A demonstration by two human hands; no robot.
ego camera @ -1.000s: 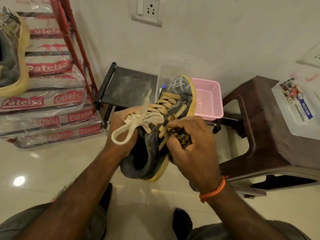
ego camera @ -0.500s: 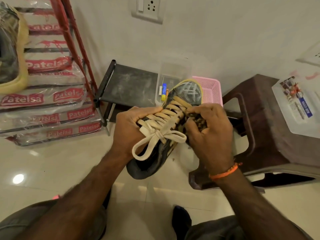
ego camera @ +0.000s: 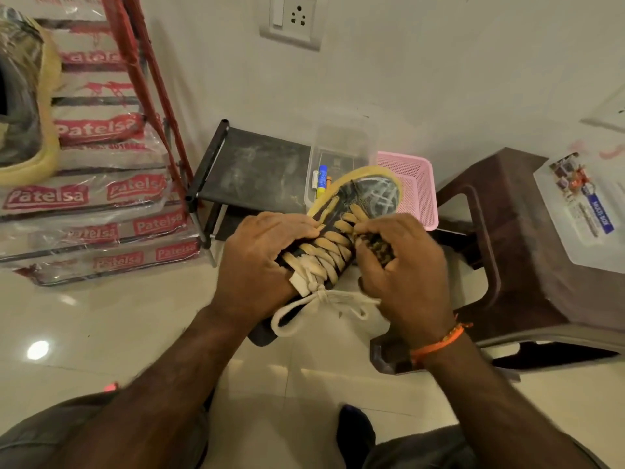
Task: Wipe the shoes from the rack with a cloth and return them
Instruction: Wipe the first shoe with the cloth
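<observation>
glossy pale floor tiles (ego camera: 101,333) run up to a white wall with a switch-and-socket plate (ego camera: 290,20), and over them the person holds a dark sneaker (ego camera: 368,198) with a yellow sole, toe pointing away toward the wall. compared with a second ago, the sneaker has rolled from lying on its side to laces-up and has moved up and away from the body. the left hand (ego camera: 260,265) grips the sneaker's left flank, fingers curled over the tan laces (ego camera: 324,255); the right hand (ego camera: 406,275), with an orange thread at the wrist, clenches a dark patterned cloth (ego camera: 380,248) against the sneaker's right side, having shifted from mid-shoe toward the toe. behind stands a low black shoe rack (ego camera: 250,170), carrying a clear plastic box (ego camera: 341,154) and a pink basket (ego camera: 416,184). a brown plastic stool (ego camera: 527,258) stands at right, and wrapped "patelsa" packs (ego camera: 84,194) stack at left beside a red metal frame (ego camera: 142,69).
</observation>
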